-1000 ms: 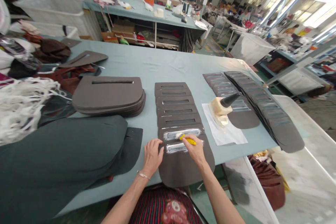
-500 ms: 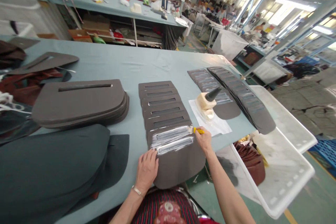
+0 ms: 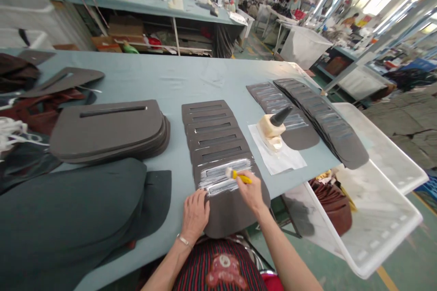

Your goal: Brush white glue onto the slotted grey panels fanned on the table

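Note:
My right hand (image 3: 251, 192) is closed around the yellow handle of a brush (image 3: 243, 177), whose pale bristles are over the glue-streaked front panel. That dark brown panel (image 3: 227, 216) is the nearest of several overlapping panels with slots, fanned out away from me. White glue (image 3: 218, 170) lies around its slot and on the strip just behind. My left hand (image 3: 195, 213) rests flat at the panel's left edge, fingers stretched out and holding nothing. To the right, a cream glue bottle (image 3: 268, 126) with a black nozzle stands on a white sheet (image 3: 282, 163).
A stack of slotted brown panels (image 3: 109, 132) lies left, behind a dark green pile (image 3: 68, 218). More glue-streaked panels (image 3: 321, 118) are fanned out at the right. White plastic bins (image 3: 382, 223) stand past the table's right edge, one holding reddish-brown pieces (image 3: 331, 209).
My right hand has moved the brush left, from the panel's right edge to the middle of the glued area. My left hand stays by the left edge. The view has shifted slightly.

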A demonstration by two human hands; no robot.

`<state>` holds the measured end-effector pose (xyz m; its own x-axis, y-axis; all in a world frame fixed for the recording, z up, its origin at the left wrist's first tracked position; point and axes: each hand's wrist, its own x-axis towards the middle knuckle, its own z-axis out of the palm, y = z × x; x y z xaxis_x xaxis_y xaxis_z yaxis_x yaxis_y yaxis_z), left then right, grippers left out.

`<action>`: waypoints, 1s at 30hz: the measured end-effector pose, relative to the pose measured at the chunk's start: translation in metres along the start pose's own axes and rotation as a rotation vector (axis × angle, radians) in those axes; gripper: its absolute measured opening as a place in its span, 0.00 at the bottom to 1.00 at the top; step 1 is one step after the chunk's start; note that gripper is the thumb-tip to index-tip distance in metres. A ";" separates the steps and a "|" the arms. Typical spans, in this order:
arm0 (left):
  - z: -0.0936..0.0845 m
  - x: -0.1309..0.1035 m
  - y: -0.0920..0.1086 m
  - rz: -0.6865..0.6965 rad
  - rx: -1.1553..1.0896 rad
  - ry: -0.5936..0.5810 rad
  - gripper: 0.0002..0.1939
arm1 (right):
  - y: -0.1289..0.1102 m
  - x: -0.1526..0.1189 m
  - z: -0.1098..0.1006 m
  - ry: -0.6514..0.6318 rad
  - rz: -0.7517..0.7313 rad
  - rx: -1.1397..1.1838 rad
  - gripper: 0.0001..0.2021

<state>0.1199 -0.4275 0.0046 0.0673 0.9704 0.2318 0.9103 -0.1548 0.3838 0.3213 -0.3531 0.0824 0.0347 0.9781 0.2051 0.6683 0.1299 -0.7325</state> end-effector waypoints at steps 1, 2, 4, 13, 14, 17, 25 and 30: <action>0.002 -0.001 -0.001 -0.008 -0.010 0.018 0.17 | -0.013 -0.010 0.015 -0.087 -0.050 0.056 0.08; 0.005 -0.002 -0.001 -0.016 -0.019 0.036 0.17 | -0.022 -0.018 0.026 -0.152 -0.082 0.095 0.09; 0.008 -0.004 -0.002 -0.031 -0.028 0.053 0.17 | -0.021 -0.025 0.032 -0.189 -0.080 0.120 0.08; 0.008 -0.003 0.000 -0.038 -0.043 0.050 0.15 | 0.027 -0.006 -0.041 0.148 0.119 -0.113 0.08; 0.008 -0.003 0.001 -0.041 -0.041 0.050 0.15 | 0.012 -0.014 -0.026 0.078 0.064 -0.051 0.08; 0.008 -0.003 0.002 -0.047 -0.041 0.054 0.17 | -0.024 -0.037 0.017 -0.163 -0.083 0.095 0.08; 0.009 -0.005 0.001 -0.058 -0.076 0.061 0.15 | 0.060 -0.008 -0.060 0.062 0.141 -0.159 0.08; 0.000 0.006 -0.003 -0.086 -0.141 0.054 0.12 | 0.035 0.006 -0.044 0.097 0.083 -0.153 0.07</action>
<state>0.1178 -0.4210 0.0050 -0.0343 0.9704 0.2390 0.8450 -0.0996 0.5254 0.3779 -0.3500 0.0866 0.1606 0.9634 0.2149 0.7648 0.0162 -0.6440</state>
